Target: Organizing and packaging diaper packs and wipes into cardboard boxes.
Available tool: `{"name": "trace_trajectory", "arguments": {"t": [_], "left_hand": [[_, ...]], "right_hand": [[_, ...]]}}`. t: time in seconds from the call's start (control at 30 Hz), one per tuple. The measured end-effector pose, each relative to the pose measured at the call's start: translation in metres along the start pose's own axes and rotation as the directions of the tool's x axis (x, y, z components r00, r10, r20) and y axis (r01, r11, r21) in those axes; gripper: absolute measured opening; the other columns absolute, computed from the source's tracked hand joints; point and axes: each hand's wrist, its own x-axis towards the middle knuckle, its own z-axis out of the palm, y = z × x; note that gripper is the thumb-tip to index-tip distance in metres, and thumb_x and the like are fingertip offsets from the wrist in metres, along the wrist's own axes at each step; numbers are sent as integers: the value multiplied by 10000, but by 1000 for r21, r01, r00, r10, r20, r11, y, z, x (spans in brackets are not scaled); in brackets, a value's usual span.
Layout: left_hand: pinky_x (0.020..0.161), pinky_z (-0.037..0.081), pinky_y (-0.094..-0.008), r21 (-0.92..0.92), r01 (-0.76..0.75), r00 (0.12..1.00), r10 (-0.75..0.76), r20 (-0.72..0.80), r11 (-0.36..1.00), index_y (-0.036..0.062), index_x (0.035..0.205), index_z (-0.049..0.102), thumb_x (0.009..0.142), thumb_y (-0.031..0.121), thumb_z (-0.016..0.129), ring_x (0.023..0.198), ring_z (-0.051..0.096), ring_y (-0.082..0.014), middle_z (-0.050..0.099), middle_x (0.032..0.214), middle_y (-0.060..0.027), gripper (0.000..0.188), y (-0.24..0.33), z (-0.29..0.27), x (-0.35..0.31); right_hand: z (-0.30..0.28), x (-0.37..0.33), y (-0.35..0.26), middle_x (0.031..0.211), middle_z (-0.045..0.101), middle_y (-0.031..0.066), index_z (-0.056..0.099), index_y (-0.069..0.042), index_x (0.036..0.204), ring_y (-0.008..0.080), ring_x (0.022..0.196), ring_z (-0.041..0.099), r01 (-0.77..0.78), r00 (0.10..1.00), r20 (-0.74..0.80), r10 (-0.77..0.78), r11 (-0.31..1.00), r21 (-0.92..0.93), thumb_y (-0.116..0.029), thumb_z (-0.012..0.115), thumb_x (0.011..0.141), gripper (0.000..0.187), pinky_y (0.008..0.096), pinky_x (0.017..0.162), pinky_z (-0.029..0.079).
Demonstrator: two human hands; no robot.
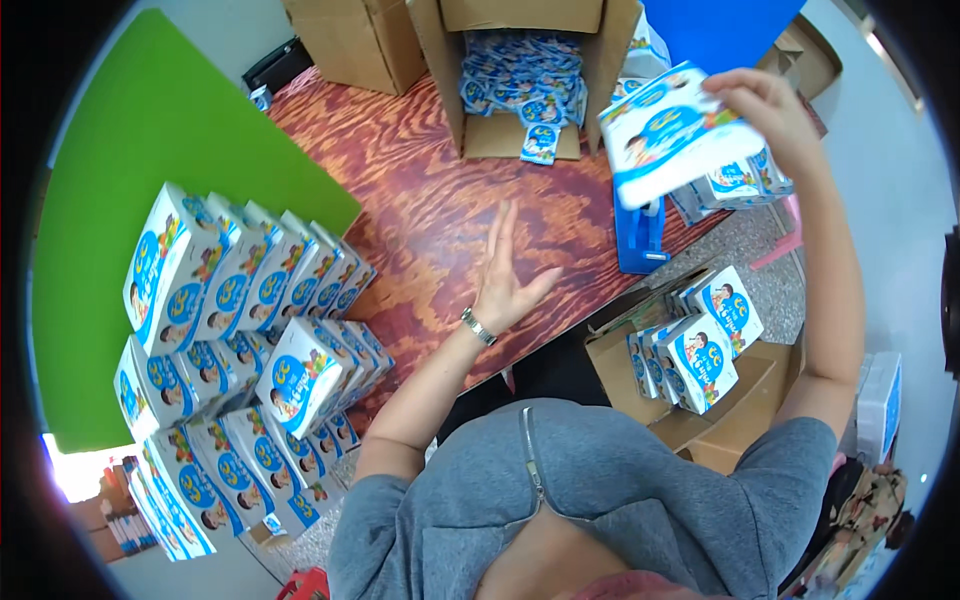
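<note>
My right hand (770, 112) is raised at the back right, its fingers closed on the edge of a white-and-blue product box (665, 135). The box is tilted, printed side showing. My left hand (508, 285) hovers above the middle of the wood-patterned table (420, 190), fingers stretched out and thumb apart, holding nothing. Beneath the held box stands a blue tape dispenser (640, 235), partly covered by it. An open cardboard carton (452, 90) at the back holds many small blue-and-white sachets (522, 75), one hanging over its front flap.
Tall stacks of similar boxes (230, 270) fill the left side in front of a green panel (180, 120). At the lower right, a cardboard carton (740, 390) holds several more boxes. Another brown carton (355, 45) and a blue panel (720, 30) stand at the back.
</note>
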Motion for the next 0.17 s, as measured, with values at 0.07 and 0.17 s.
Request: {"name": "trace_trajectory", "arguments": {"t": [0.07,0.17], "left_hand": [[1111,382,-457,-20,-129,984,125,-123,991,47,1445,436,804,223,779,1385,406,-411,351,1529,-249,749,9,-5,2],[1151,331,-469,169,-260,938,290,-191,951,68,1494,380,782,224,801,1423,347,-430,166,1609,-251,841,-1,-17,7]], "right_hand": [[48,-11,-10,1019,717,89,708,14,1046,151,956,671,-58,980,197,21,981,187,-147,616,919,225,282,865,526],[135,-11,5,1040,721,101,723,3,1049,157,1012,659,-112,957,289,-3,917,382,-164,703,864,250,312,923,502]]}}
